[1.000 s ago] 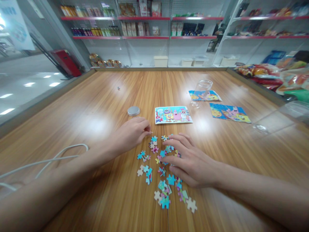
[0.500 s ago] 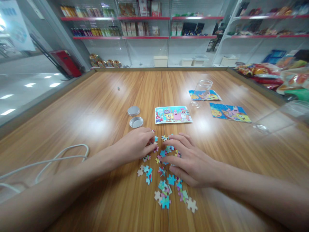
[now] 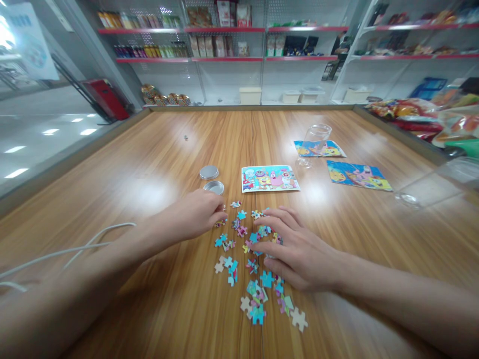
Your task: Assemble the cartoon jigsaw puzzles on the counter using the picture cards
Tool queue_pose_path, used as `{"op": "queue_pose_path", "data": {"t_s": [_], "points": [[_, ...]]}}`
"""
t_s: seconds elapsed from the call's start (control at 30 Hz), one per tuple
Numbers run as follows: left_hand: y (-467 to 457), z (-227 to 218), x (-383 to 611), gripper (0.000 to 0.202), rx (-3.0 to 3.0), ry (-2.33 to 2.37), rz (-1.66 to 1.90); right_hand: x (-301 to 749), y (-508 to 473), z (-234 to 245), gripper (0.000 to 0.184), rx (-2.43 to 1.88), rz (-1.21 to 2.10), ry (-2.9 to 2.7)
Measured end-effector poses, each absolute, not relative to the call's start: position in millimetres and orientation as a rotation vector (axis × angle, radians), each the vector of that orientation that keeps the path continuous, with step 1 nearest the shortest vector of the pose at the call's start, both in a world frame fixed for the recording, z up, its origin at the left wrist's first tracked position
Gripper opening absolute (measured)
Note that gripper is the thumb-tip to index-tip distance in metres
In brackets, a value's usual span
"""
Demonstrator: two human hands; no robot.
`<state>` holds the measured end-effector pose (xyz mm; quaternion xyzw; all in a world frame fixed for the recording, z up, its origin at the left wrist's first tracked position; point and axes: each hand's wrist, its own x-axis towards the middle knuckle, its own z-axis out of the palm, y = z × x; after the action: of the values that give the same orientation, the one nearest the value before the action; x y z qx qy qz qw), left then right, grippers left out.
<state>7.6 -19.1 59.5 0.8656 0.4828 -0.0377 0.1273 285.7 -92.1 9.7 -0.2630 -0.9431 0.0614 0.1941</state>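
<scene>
Left bare hand (image 3: pixel 200 212) has shifted leftward since the previous frame, uncovering several thin flat jigsaw pieces (image 3: pixel 241 215) printed in light blue and pink; right bare hand (image 3: pixel 295 249) keeps its spread pose. Positions taken from the white-edged rectangular cartoon card (image 3: pixel 271 179).

White wall shelving with red shelf edges (image 3: pixel 224 82): beyond the card. Brown wood-grain table (image 3: pixel 149 299): under the card and on all sides of it. Right hand: nearer the body than the card, slightly right; fingers apart and loosely bent over pieces, grip released. Left hand: nearer the body and left of the card; fingers curled inward, tips partly hidden, pieces just beside them. Cannot tell whether one is pinched.

Two clear cylindrical containers (image 3: pixel 434 187): both right of the card. Two blue cartoon sheets (image 3: pixel 359 175): also right, one about level with the card, one farther. Thin white cable (image 3: pixel 88 246): left and nearer the body. Two round silver metal lids (image 3: pixel 208 172): left of the card, nearer one partly covered by the left hand. Jigsaw pieces: loose scatter on the card's near side, some overlapping, a few plain beige.
</scene>
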Motion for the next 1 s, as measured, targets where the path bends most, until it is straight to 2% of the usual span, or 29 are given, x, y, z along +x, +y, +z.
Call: {"op": "queue_pose_path", "data": {"t_s": [0.1, 0.2, 0.3, 0.6, 0.87, 1.0], "points": [[-31.3, 70.3, 7.9, 0.024, 2.538, 1.338, -0.141, 285.9, -92.2, 10.2, 0.033, -0.738, 0.173, -2.645], [-50.3, 76.5, 12.6, 0.021, 2.498, 1.055, -0.284, 286.2, -92.4, 10.6, 0.033, -0.736, 0.177, -2.647], [-63.4, 73.0, 18.2, 0.019, 2.538, 0.885, -0.282, 286.1, -92.2, 10.8, 0.035, -0.733, 0.180, -2.645], [-67.9, 67.3, 20.1, 0.005, 2.661, 0.903, -0.458, 285.4, -92.1, 10.9, 0.035, -0.723, 0.177, -2.640], [-67.8, 68.1, 18.2, 0.002, 2.603, 0.872, -0.437, 287.9, -90.9, 15.9, 0.025, -0.745, 0.174, -2.366], [-66.5, 70.5, 14.0, 0.010, 2.607, 0.855, -0.441, 294.8, -87.2, 22.7, 0.021, -0.670, 0.138, -2.169]]}}
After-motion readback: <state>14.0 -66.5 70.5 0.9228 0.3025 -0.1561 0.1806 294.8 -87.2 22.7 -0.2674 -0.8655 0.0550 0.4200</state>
